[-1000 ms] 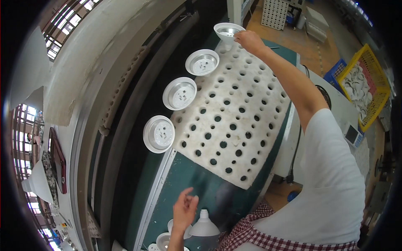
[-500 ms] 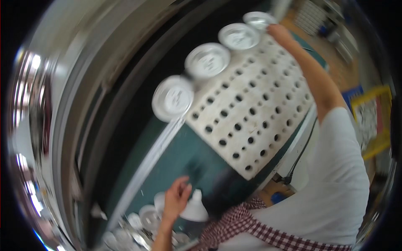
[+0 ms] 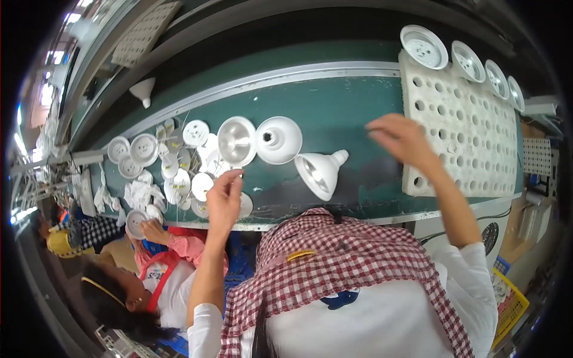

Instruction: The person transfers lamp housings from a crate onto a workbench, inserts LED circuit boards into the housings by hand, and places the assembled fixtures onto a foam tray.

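Observation:
My left hand (image 3: 224, 200) rests at the near edge of the green belt (image 3: 340, 110), its fingertips bunched just below a shiny silver reflector cup (image 3: 236, 140); whether it holds anything I cannot tell. Beside the cup stands a white cone-shaped lamp housing (image 3: 277, 138), and another white housing (image 3: 319, 171) lies on its side. My right hand (image 3: 401, 138) hovers over the belt with fingers spread and nothing in it, just left of a white perforated tray (image 3: 465, 140). Several white round housings (image 3: 424, 46) line the tray's far edge.
A heap of small white discs and caps (image 3: 173, 164) covers the belt to the left. A co-worker in a red apron at lower left holds a round white piece (image 3: 136, 221). A white cone (image 3: 143, 90) sits on the far ledge. A yellow crate (image 3: 510, 305) is at lower right.
My right hand has drawn back from the far end of the perforated tray to the belt beside it. My view has swung round toward the left hand and the reflector parts.

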Demonstrator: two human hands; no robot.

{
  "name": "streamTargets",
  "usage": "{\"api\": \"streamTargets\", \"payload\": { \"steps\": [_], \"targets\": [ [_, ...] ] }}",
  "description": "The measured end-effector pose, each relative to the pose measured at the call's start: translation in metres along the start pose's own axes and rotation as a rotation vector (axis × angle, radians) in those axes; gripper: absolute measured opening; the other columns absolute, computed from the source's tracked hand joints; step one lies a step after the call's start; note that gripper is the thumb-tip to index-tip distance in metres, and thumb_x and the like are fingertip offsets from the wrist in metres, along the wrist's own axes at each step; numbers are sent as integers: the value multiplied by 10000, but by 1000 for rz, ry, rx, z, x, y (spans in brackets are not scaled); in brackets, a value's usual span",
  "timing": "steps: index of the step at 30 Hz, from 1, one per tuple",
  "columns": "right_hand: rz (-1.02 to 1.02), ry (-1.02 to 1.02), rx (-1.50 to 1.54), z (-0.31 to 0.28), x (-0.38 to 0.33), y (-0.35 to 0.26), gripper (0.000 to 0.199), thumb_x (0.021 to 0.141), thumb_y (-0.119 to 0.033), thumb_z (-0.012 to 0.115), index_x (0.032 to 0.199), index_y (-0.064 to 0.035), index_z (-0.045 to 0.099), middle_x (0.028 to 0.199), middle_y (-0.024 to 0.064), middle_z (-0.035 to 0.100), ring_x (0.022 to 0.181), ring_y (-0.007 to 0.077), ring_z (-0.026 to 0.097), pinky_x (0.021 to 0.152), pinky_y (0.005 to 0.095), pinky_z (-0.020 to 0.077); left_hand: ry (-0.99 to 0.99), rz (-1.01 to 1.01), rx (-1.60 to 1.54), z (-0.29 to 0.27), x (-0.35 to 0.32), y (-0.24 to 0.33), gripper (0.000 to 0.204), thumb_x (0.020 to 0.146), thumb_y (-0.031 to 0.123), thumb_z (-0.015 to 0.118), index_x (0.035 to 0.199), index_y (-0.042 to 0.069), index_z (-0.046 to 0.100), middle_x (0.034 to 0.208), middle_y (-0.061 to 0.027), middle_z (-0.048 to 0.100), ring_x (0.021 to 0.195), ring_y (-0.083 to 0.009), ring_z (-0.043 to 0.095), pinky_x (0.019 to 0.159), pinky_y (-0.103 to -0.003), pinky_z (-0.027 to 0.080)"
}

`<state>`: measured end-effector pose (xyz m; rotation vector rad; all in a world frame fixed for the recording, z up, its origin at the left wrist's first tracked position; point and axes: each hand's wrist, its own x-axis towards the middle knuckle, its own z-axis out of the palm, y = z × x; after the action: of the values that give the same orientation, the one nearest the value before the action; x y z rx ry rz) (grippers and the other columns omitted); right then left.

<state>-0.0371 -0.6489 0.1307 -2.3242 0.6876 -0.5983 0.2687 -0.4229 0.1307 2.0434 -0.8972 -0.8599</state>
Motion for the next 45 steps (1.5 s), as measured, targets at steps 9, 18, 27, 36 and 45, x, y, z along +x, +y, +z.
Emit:
{"api": "streamTargets", "payload": {
  "steps": [9, 18, 27, 36, 45],
  "targets": [
    [-219, -233, 108, 113, 52, -102, 146, 769, -161, 619, 896, -91, 629, 860, 71, 622, 811, 260, 595, 690, 368, 475, 244, 130, 407, -12, -42, -102, 282, 744, -10, 535, 1022, 22, 577, 865, -170, 549, 767, -319, 563, 661, -379, 453],
    [-144, -250, 47, 110, 32, -111, 149, 760, -146, 627, 890, -72, 632, 859, 79, 632, 812, 260, 599, 720, 362, 480, 87, 101, 950, -6, -41, -109, 151, 797, 178, 557, 864, 46, 591, 785, -142, 607, 782, -334, 558, 677, -413, 452],
    [-24, -229, 334, 126, 28, -137, 645, 653, -155, 748, 1232, -108, 467, 1221, 124, 471, 1094, 262, 493, 864, 352, 453, -168, -80, -330, -10, -27, -40, 214, 848, 203, 596, 860, -5, 645, 703, 5, 590, 600, -71, 490, 571, -211, 377],
    [17, -383, 455, 102, 23, -143, 771, 579, -166, 754, 1270, -92, 420, 1254, 118, 441, 1129, 269, 466, 906, 364, 425, -355, 92, -432, 9, -35, -5, 204, 889, 180, 547, 919, -8, 622, 662, 37, 505, 624, -50, 429, 577, -199, 358],
    [-55, -375, 311, 33, -11, -119, 747, 559, -168, 732, 1244, -88, 447, 1219, 152, 445, 1094, 284, 476, 873, 367, 446, -784, -94, -392, 11, -17, -2, 230, 893, 221, 537, 840, 19, 633, 623, 23, 543, 534, -34, 421, 488, -172, 324]
  ]
}}
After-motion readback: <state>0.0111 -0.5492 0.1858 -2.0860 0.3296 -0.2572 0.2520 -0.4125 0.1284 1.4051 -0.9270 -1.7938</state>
